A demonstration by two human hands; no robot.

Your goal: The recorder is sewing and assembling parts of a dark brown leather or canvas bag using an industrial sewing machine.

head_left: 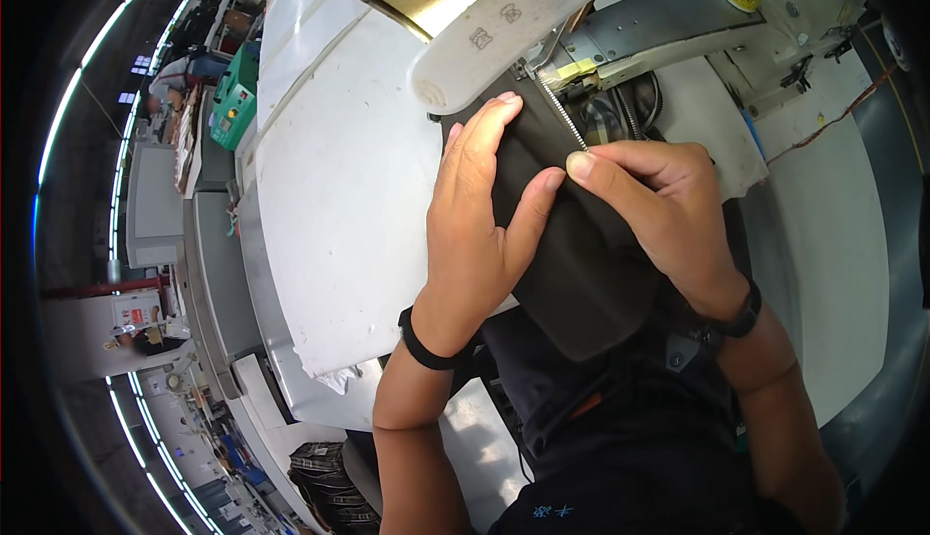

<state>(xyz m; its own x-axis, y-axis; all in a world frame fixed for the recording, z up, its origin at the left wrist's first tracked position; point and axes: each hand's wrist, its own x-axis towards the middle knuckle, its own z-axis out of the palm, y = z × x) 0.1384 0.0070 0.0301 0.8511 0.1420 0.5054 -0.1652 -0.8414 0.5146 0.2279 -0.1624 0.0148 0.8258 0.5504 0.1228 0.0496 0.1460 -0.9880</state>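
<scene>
A dark brown-grey fabric piece lies partly on the white table and hangs over its near edge toward my lap. My left hand rests flat on the fabric, fingers stretched forward and thumb apart. Along the fabric's right edge runs a zipper with pale metal teeth, leading up to the sewing machine's needle area. My right hand pinches the near end of the zipper between thumb and forefinger. Fabric under both hands is partly hidden.
A white sewing machine head overhangs the work, with a grey metal arm beside it. The white tabletop spreads left. Beyond stand a green box and grey benches. Dark coiled zipper tape lies right of the needle area.
</scene>
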